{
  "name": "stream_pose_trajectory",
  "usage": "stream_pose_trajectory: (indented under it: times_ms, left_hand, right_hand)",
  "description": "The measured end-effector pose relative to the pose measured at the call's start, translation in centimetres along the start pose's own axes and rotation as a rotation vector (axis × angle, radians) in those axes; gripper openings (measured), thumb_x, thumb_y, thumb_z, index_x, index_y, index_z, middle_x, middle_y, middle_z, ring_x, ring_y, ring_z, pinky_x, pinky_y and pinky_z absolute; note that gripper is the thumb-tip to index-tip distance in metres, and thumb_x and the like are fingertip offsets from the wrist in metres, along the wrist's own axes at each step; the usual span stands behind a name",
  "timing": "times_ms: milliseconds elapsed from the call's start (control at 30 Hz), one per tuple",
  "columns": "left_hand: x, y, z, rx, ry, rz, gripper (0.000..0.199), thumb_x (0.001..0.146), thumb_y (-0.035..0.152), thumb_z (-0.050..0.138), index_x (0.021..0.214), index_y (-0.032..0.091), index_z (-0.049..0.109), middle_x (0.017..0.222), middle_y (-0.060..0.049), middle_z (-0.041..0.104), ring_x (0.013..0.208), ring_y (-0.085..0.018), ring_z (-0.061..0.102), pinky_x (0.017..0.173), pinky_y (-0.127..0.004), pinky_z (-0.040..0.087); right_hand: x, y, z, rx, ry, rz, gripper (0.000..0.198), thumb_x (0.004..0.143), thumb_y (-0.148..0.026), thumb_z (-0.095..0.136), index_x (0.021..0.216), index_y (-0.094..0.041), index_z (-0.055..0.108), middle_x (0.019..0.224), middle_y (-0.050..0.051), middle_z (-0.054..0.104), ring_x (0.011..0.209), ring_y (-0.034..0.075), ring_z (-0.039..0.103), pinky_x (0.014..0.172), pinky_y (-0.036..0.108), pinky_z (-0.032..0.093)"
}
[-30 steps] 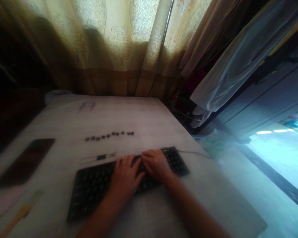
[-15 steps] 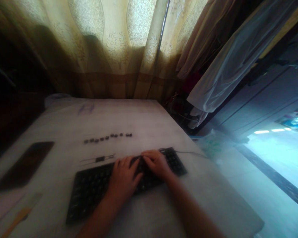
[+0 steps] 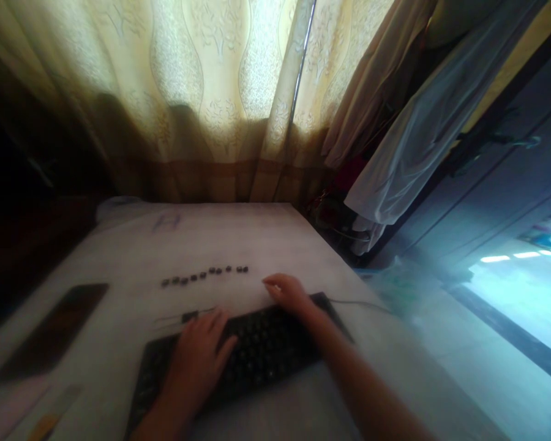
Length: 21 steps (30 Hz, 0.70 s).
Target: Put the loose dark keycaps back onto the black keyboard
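Observation:
A black keyboard (image 3: 266, 346) lies slanted on the white-covered table. My left hand (image 3: 199, 349) rests over its left half, fingers stretched out and thumb apart. Past the keyboard's far edge is my right hand (image 3: 288, 293), its fingertips drawn together in a pinch; whatever they may hold is too small to make out. A row of small dark pieces that look like keycaps (image 3: 193, 278) runs across the table beyond the keyboard. Partly behind my left fingers lies a thin wire-like tool with a dark middle (image 3: 190, 316).
A dark flat rectangular slab (image 3: 52, 331) lies at the left. Near it are a pink sheet (image 3: 13, 407) and an orange-handled tool (image 3: 44, 425), both blurred. The keyboard's cable (image 3: 362, 304) runs off the right edge. Curtains (image 3: 220, 110) hang behind the table.
My right hand has moved off the keys to beyond the keyboard's far edge, its fingers now pinched. My left hand has shifted left along the keyboard. The view has tilted up slightly.

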State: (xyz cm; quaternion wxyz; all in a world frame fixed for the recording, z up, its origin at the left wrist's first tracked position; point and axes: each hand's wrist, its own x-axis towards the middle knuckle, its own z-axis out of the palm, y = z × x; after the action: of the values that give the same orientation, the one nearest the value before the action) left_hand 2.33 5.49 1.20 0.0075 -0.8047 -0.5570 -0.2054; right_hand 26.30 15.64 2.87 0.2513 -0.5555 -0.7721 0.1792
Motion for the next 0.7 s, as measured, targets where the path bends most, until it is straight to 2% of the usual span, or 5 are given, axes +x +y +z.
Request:
stream_pose_trajectory:
  times_ms: [133,300,400,567,700]
  left_hand:
    - [-0.7,-2.0,-0.5,-0.017,-0.007,-0.062,0.038,0.092,0.044,0.044,0.114,0.024,0.067,0.115,-0.007,0.072,0.103,-0.026,0.067,0.091,-0.045,0.051]
    - [-0.7,-2.0,-0.5,-0.008,-0.049,-0.099,0.034,0.090,0.039,0.049,0.113,0.022,0.067,0.113,-0.006,0.073,0.103,-0.025,0.067,0.092,-0.044,0.051]
    - [-0.8,-1.9,-0.4,-0.012,-0.043,-0.111,0.032,0.089,0.038,0.051,0.113,0.023,0.067,0.113,-0.006,0.073,0.103,-0.026,0.067,0.092,-0.046,0.051]
    - [-0.9,-2.0,-0.4,-0.027,0.002,-0.084,0.032,0.090,0.039,0.051,0.112,0.023,0.067,0.111,-0.006,0.073,0.101,-0.025,0.068,0.090,-0.044,0.052]
    - [-0.9,-1.8,-0.6,-0.015,-0.013,-0.094,0.032,0.090,0.039,0.050,0.111,0.023,0.068,0.111,-0.007,0.073,0.101,-0.026,0.068,0.090,-0.045,0.052]
  right_hand:
    - [4.1,-0.2,1.4,-0.085,-0.056,0.075,0.031,0.082,-0.018,0.061,0.110,-0.024,0.073,0.104,0.005,0.075,0.093,0.020,0.071,0.087,0.033,0.053]
    - [7.0,-0.8,3.3,-0.127,-0.051,0.125,0.033,0.083,-0.026,0.064,0.115,-0.025,0.069,0.101,0.005,0.076,0.094,0.020,0.070,0.083,0.030,0.052]
    - [7.5,-1.1,3.9,-0.150,-0.053,0.142,0.032,0.082,-0.030,0.066,0.113,-0.024,0.070,0.102,0.006,0.075,0.095,0.021,0.069,0.081,0.031,0.052]
    - [7.3,-1.1,4.1,-0.187,-0.064,0.121,0.021,0.084,-0.026,0.064,0.101,-0.026,0.075,0.106,0.005,0.073,0.098,0.020,0.067,0.082,0.029,0.049]
    - [6.8,-0.9,4.0,-0.200,-0.062,0.121,0.020,0.085,-0.025,0.061,0.100,-0.025,0.075,0.107,0.005,0.073,0.099,0.020,0.066,0.083,0.029,0.049]
